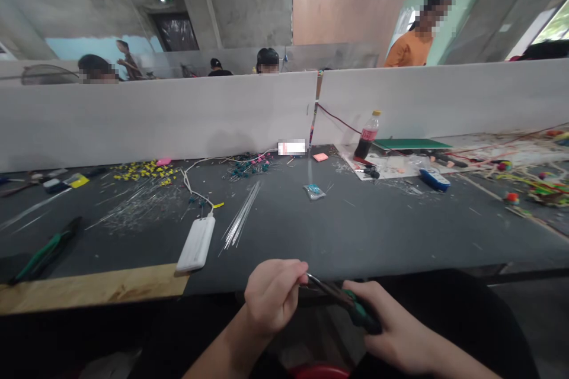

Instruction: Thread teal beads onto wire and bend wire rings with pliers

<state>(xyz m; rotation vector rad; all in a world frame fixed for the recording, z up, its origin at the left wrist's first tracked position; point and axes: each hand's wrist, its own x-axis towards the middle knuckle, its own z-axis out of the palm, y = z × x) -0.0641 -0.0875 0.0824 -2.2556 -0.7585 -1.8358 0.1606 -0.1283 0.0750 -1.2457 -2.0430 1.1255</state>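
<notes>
In front of the table edge, my right hand (386, 320) is wrapped round a pair of pliers (355, 307) with dark green grips. The slim jaws of the pliers point left and reach my left hand (276, 296). That hand is closed in a pinch, fingertips at the jaw tips; whatever it holds is too small to make out. On the table beyond lies a bundle of thin straight metal wires (241, 216). To its left rests a white power bank (196, 243) with a cable plugged in.
Another green-handled tool (47, 251) lies at the left. Yellow bits (144, 172), teal pieces (244, 169) and a small plastic packet (314, 191) are spread further back. A cola bottle (368, 135) stands by the white partition (178, 115). Several people are beyond it.
</notes>
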